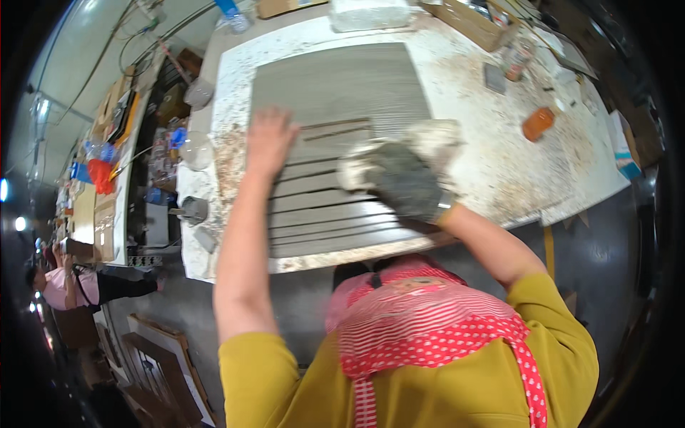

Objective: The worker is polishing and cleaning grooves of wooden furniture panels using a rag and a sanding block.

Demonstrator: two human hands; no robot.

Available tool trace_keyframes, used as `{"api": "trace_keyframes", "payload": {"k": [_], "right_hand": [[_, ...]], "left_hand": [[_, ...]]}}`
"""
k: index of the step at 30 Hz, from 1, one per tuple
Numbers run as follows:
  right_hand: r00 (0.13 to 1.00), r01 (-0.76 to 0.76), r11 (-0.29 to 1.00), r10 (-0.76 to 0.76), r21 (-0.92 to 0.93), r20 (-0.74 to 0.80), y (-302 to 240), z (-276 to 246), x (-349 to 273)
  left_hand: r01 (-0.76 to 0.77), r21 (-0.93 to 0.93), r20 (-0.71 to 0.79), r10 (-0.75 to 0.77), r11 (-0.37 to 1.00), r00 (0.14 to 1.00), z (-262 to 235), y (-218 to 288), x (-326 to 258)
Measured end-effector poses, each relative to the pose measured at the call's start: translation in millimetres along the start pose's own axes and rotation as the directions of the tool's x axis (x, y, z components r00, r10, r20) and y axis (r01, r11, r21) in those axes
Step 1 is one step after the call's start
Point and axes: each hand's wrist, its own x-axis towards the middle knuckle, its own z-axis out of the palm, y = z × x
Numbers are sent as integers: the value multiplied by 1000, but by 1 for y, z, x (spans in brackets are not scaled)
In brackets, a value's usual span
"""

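Observation:
A large flat grey panel lies on the worktable. Several dark parallel lines run across its near half, which looks shinier than the dull far half. My left hand is bare and rests on the panel's left edge, fingers stretched out. On my right hand is a dark grey glove; it grips a bunched off-white cloth and presses it on the right side of the panel. The cloth and glove are slightly blurred and hide part of the lines. Two thin brownish strips show between my hands.
Stained white sheeting covers the table around the panel. At right are an orange bottle, a grey block and a clear bottle. A grey cup stands at the left edge. Another person is at far left, near cluttered shelves.

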Motion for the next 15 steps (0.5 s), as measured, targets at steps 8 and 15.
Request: {"api": "trace_keyframes", "payload": {"k": [8, 15], "right_hand": [[735, -604, 657, 678, -452, 4, 139, -105, -131], [535, -845, 535, 843, 16, 53, 155, -81, 7]], "left_hand": [[65, -18, -14, -65, 998, 998, 9, 18, -3], [316, -717, 256, -188, 621, 948, -21, -88, 28]]}}
